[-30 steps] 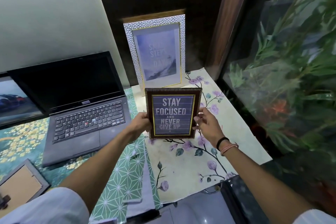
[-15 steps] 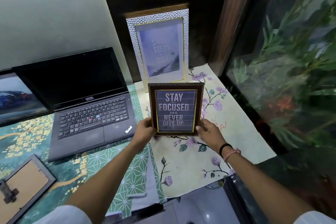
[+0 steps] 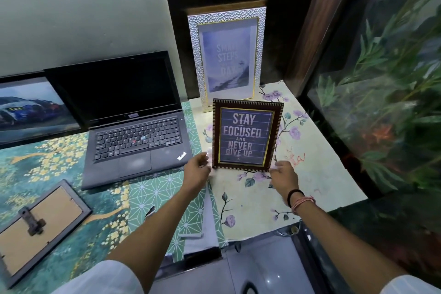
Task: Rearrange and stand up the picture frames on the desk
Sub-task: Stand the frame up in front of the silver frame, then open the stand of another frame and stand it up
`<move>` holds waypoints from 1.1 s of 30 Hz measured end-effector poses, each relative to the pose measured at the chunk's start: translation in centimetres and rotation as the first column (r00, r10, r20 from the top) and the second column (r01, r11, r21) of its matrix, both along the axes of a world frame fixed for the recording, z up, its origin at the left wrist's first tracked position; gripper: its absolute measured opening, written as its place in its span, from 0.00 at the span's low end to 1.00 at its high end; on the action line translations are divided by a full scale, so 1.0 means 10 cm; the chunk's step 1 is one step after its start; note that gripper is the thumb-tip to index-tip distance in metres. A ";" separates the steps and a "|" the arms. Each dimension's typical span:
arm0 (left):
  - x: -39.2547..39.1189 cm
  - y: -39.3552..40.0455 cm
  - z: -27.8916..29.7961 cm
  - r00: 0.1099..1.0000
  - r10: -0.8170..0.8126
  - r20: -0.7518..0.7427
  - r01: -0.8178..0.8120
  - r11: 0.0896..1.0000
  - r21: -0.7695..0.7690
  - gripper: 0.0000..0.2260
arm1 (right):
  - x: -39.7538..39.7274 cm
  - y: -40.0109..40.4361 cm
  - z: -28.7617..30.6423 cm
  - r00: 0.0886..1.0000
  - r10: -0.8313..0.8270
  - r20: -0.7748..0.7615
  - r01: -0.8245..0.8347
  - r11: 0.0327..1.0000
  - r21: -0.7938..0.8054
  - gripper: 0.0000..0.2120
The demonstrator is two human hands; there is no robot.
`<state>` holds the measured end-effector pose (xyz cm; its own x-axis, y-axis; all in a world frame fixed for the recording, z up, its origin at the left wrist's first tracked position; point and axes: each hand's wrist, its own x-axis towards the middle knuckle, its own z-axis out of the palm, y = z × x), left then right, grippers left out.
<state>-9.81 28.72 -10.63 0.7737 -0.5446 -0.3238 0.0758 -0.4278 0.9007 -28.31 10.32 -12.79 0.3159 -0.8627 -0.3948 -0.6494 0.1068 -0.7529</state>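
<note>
Both forearms are stretched forward and slightly inward from the bottom of the view, bare below pale sleeves. The left hand [image 3: 196,169] is held open, fingers loosely curled and the thumb raised, fingertips blurred. The right hand [image 3: 284,178] is turned palm down, fingers spread and relaxed; nothing is gripped by it. Contact at either set of fingertips cannot be judged through the blur. A black band and pinkish threads [image 3: 299,200] are worn on the right wrist.
</note>
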 end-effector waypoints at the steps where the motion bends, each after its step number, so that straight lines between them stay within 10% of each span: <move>1: 0.00 0.08 0.00 1.000 0.022 0.004 -0.022 1.000 0.005 0.26 | 0.03 0.09 -0.03 0.998 -0.054 -0.017 0.054 0.998 0.020 0.09; 11: 0.50 1.75 0.01 0.926 0.358 0.117 -0.363 0.931 0.025 0.12 | 1.27 2.00 0.23 0.961 0.199 0.193 -0.247 0.930 0.271 0.10; 19: 1.09 3.59 0.17 0.677 0.714 0.181 -0.736 0.649 0.193 0.09 | 2.34 3.71 0.31 0.763 0.634 0.125 -0.644 0.763 0.058 0.06; 25: 1.47 3.93 0.24 0.652 0.751 -0.101 -0.751 0.658 0.050 0.22 | 2.71 4.28 0.29 0.640 0.764 -0.078 -0.768 0.636 -0.070 0.09; 30: 1.64 4.04 0.19 0.509 0.693 -0.511 -0.854 0.483 -0.196 0.08 | 2.80 4.31 0.05 0.608 0.776 -0.166 -0.793 0.603 -0.088 0.13; 33: 1.66 4.15 0.15 0.499 0.734 -0.461 -0.860 0.485 -0.159 0.04 | 2.86 4.28 -0.08 0.627 0.755 -0.191 -0.775 0.629 -0.059 0.14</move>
